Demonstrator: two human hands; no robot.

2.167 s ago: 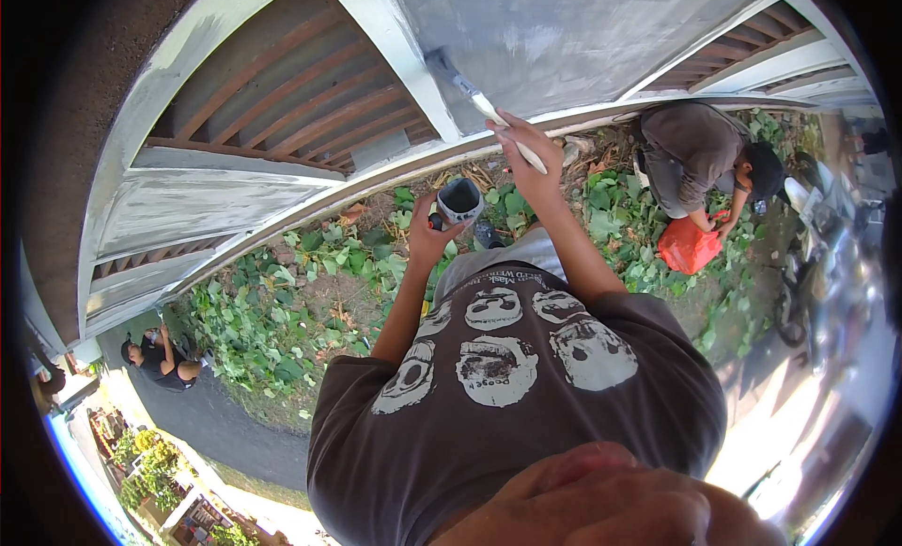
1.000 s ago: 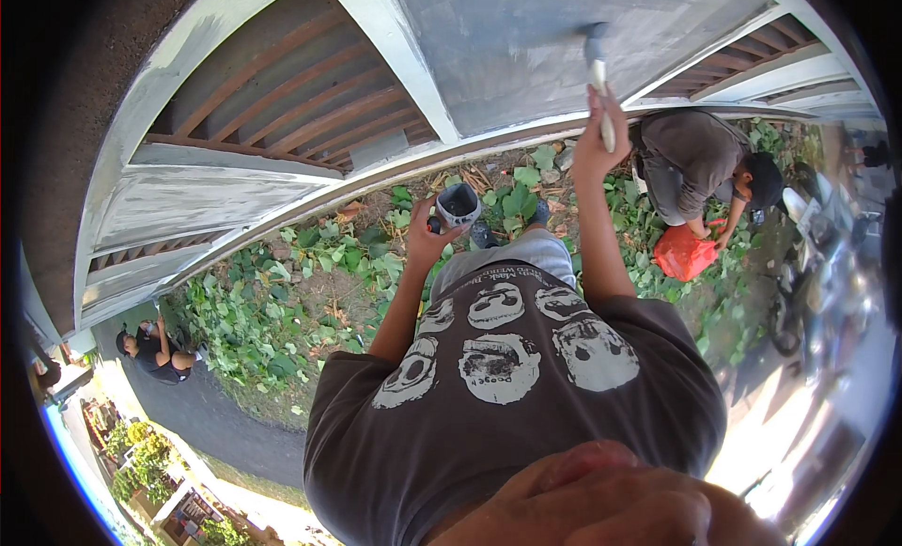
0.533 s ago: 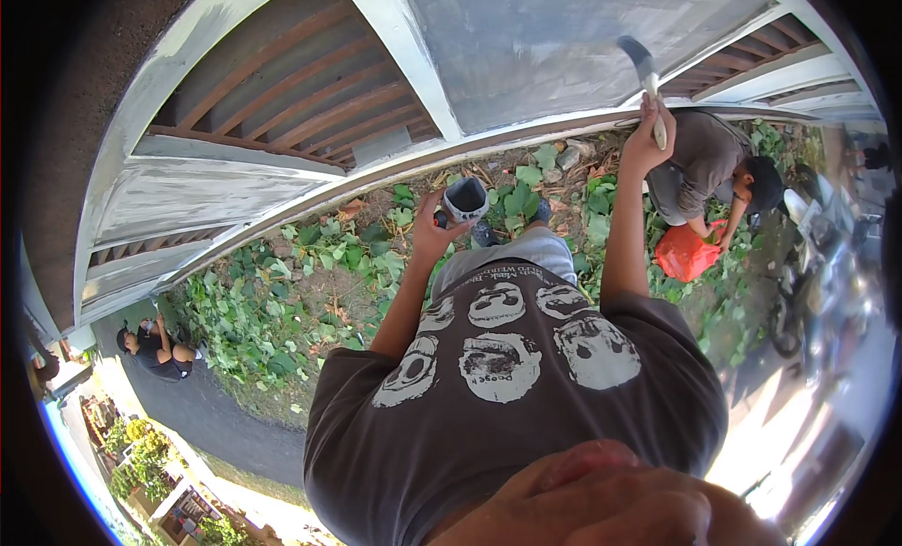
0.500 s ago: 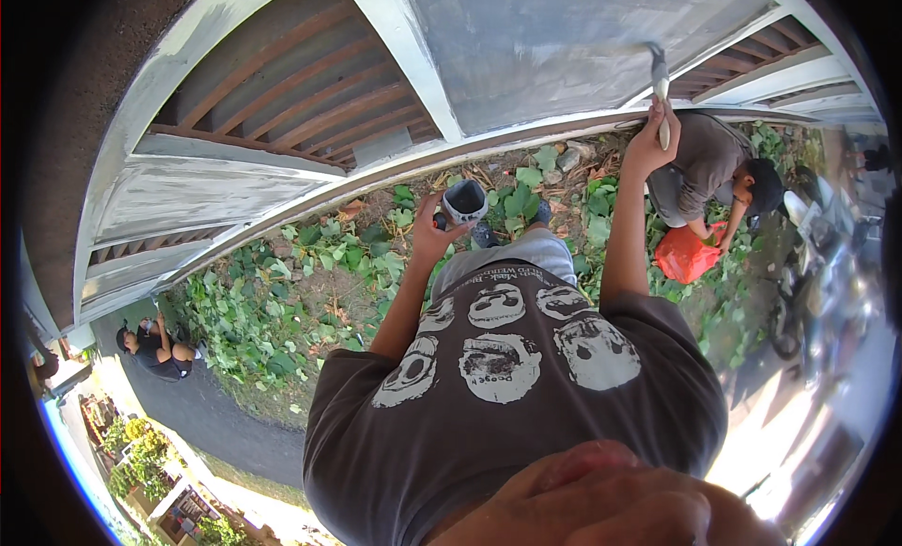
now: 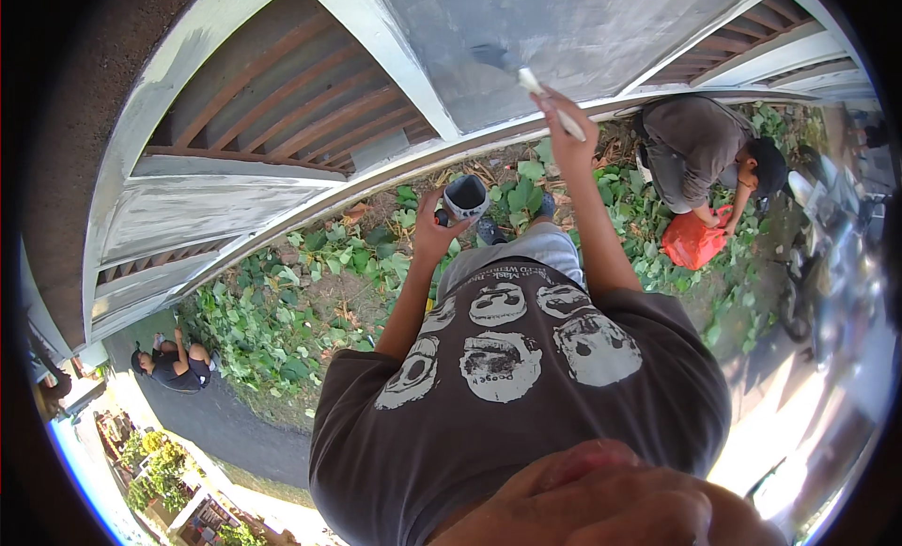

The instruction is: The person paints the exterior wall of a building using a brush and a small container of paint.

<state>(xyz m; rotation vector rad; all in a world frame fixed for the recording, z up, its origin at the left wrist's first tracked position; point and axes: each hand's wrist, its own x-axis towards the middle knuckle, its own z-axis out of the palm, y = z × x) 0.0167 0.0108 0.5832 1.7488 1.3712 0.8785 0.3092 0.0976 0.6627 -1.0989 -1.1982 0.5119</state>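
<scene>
My left hand [image 5: 429, 232] is closed around a small paint cup [image 5: 466, 210], pale and smudged outside, with dark grey inside. It is held in front of my waist. My right hand [image 5: 571, 149] is raised beside it, fingers wrapped round the pale handle of a paintbrush [image 5: 530, 80]. The brush's dark bristles meet a large grey panel [image 5: 583, 29] of the wall, left of its middle. Streaky, uneven grey covers that panel. A white frame strip [image 5: 381, 39] borders it on the left.
Brown slatted vents [image 5: 282, 85] sit left of the panel. Leafy ground plants [image 5: 263, 325] spread below the wall. To my right a person [image 5: 705, 147] crouches, hands at a red plastic bag [image 5: 695, 238]. Another person [image 5: 183, 366] is low on the path [image 5: 235, 424], far left.
My right hand has moved the paintbrush leftward across the grey panel, and its handle has tilted. My left hand keeps the cup in nearly the same place.
</scene>
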